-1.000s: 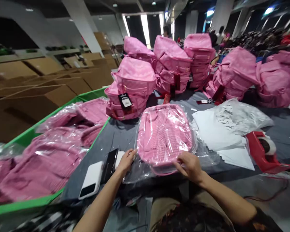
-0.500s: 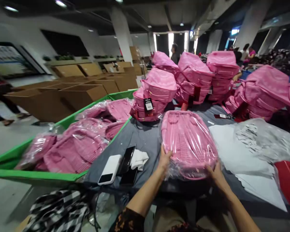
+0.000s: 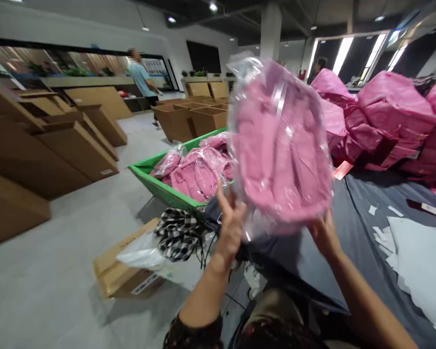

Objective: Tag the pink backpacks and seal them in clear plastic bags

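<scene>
A pink backpack in a clear plastic bag [image 3: 281,145] is raised upright in front of me, above the table's near edge. My left hand [image 3: 230,225] is at its lower left corner with fingers stretched up against the plastic. My right hand [image 3: 323,235] supports the lower right edge from behind, its fingers mostly hidden by the bag. Behind and left of the bag, a green bin [image 3: 156,182] holds several more bagged pink backpacks [image 3: 198,169].
Unbagged pink backpacks [image 3: 381,116] are piled on the grey table [image 3: 352,218] at right, with white paper sheets [image 3: 417,257]. A cardboard box [image 3: 119,276] with checked cloth [image 3: 176,232] sits on the floor. Brown cartons [image 3: 76,140] stand left. A person [image 3: 141,77] stands far off.
The bagged backpack has been lifted off the table and tilted upright. My view has swung left, bringing the floor and cartons into sight.
</scene>
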A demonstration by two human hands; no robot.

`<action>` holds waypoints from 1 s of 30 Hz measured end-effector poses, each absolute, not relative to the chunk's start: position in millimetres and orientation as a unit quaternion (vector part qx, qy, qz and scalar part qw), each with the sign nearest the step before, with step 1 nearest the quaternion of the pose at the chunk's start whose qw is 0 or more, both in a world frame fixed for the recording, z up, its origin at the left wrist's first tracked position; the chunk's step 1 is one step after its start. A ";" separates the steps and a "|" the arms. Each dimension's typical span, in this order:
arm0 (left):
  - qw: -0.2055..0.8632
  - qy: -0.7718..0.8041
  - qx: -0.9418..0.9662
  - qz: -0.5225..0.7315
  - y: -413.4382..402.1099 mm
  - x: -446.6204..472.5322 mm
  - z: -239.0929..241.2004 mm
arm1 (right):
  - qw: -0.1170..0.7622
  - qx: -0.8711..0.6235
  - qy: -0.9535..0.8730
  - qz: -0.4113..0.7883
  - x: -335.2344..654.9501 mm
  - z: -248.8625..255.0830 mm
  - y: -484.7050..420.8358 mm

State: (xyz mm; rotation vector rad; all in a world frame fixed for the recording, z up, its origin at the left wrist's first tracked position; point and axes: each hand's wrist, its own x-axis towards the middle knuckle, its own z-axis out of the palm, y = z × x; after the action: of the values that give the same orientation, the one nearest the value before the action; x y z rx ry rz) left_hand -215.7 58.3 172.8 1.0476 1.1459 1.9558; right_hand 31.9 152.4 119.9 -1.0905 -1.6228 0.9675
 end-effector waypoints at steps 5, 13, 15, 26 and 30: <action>0.135 0.526 0.305 0.783 48.8 -241.8 137.9 | 0.403 -0.319 -0.705 0.489 -48.8 181.5 171.4; 0.346 0.509 0.485 0.621 -8.9 -158.6 37.9 | 0.026 -0.412 -0.848 0.331 83.1 66.6 24.4; 0.363 0.486 0.544 0.580 -9.3 -140.8 34.0 | 0.043 -0.467 -0.812 0.348 138.7 61.0 2.5; 0.286 0.484 0.744 0.362 84.7 -71.6 16.0 | 0.110 -0.586 -0.689 0.413 247.4 78.5 -80.5; 0.261 0.442 0.797 0.319 153.2 -52.7 -1.5 | 0.182 -0.583 -0.695 0.381 247.1 90.7 -35.5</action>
State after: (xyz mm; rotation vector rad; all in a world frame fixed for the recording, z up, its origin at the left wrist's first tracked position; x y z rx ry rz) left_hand -52.7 153.2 -1.5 2.1567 1.1961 0.8628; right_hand 247.1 -35.5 90.7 -1.6443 -1.9604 1.0743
